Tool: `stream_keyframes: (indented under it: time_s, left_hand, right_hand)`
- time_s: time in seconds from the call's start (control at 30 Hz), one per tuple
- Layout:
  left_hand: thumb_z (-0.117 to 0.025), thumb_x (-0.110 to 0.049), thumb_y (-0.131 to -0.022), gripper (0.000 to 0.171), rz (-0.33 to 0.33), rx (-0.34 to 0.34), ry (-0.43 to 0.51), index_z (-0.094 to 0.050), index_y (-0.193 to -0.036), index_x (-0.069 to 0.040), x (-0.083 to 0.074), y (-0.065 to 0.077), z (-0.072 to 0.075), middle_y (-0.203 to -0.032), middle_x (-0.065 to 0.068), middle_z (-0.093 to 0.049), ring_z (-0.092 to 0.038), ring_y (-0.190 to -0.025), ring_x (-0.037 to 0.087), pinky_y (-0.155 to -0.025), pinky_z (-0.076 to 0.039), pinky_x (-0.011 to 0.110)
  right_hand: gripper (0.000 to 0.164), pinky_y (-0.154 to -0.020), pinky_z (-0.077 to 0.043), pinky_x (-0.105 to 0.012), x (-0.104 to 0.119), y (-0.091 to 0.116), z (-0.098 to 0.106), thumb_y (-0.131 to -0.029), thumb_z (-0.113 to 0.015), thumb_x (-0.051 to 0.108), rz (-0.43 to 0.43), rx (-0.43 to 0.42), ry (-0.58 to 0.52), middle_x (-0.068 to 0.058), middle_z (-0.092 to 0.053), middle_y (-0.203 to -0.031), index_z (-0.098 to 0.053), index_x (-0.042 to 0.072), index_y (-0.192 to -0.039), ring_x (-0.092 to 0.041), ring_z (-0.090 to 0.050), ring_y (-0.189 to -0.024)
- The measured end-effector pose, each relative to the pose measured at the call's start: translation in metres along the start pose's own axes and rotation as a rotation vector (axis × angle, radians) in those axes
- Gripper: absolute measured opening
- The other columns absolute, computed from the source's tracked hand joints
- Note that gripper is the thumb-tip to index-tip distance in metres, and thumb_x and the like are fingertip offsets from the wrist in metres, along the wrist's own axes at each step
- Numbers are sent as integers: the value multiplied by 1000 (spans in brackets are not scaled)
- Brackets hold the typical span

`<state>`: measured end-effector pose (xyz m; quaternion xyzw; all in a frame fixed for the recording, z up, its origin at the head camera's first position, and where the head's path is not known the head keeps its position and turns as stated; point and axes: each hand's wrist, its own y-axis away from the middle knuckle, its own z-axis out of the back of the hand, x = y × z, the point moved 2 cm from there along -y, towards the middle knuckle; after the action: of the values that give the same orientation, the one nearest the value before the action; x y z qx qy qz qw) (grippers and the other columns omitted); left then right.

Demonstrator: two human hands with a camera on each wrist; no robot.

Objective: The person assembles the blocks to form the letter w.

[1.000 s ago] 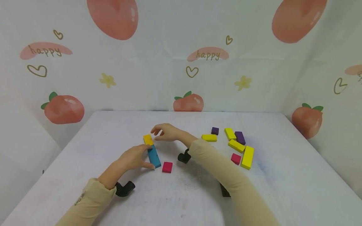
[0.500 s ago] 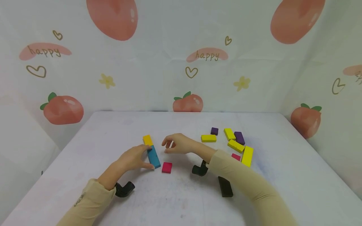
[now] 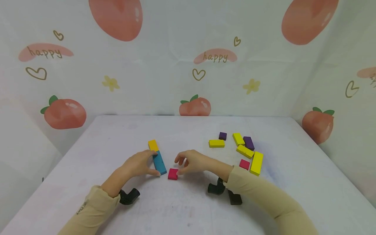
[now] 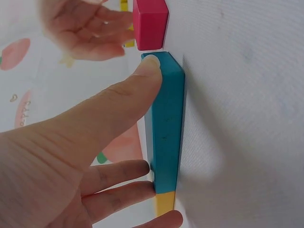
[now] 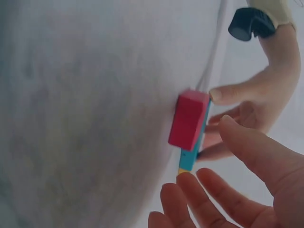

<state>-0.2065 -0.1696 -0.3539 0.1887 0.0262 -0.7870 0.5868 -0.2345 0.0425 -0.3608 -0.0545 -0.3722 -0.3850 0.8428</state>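
Note:
A long blue block (image 3: pixel 160 164) lies on the white table with a shorter orange-yellow block (image 3: pixel 153 144) end to end at its far side. My left hand (image 3: pixel 137 165) holds the blue block lengthwise, thumb at the near end and fingertips along its far part, as the left wrist view shows. Just right of the near end sits a small red block (image 3: pixel 172 174), a narrow gap from the blue block (image 4: pixel 168 128). Beside this red block (image 5: pixel 189 121), my right hand (image 3: pixel 194 162) hovers with thumb and fingers spread apart, holding nothing.
At the right lie several yellow blocks (image 3: pixel 257 164), two purple blocks (image 3: pixel 248 143) and another red block (image 3: pixel 244 164). A dark block (image 3: pixel 235 198) is partly hidden under the right forearm. A fruit-printed cloth (image 3: pixel 164 81) hangs behind the table. Black cameras are worn on both wrists.
My right hand has moved from beside the orange-yellow block toward me and to the right, down to the small red block. The left hand stays on the blue block.

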Motion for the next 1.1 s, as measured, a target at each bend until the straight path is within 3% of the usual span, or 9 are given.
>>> stream_keyframes:
  time_s: [0.23, 1.1]
  left_hand:
    - [-78, -40, -71, 79, 0, 3, 4, -48, -131, 2, 0, 0, 0, -137, 24, -47, -45, -126, 41, -105, -39, 54]
    - [-79, -42, -71, 80, -15, -6, 2, -48, -131, 0, 0, 1, 1, -137, 23, -48, -45, -126, 40, -104, -39, 54]
  right_hand:
    - [35, -70, -50, -17, 0, 2, -9, -80, -73, 21, -33, 15, -1, -3, -64, -98, -60, 12, -111, -11, -57, -83]
    - [31, -64, -45, -15, 11, 3, -17, -76, -77, 21, -29, -28, 105, -1, -64, -90, -63, 11, -101, -9, -54, -77]
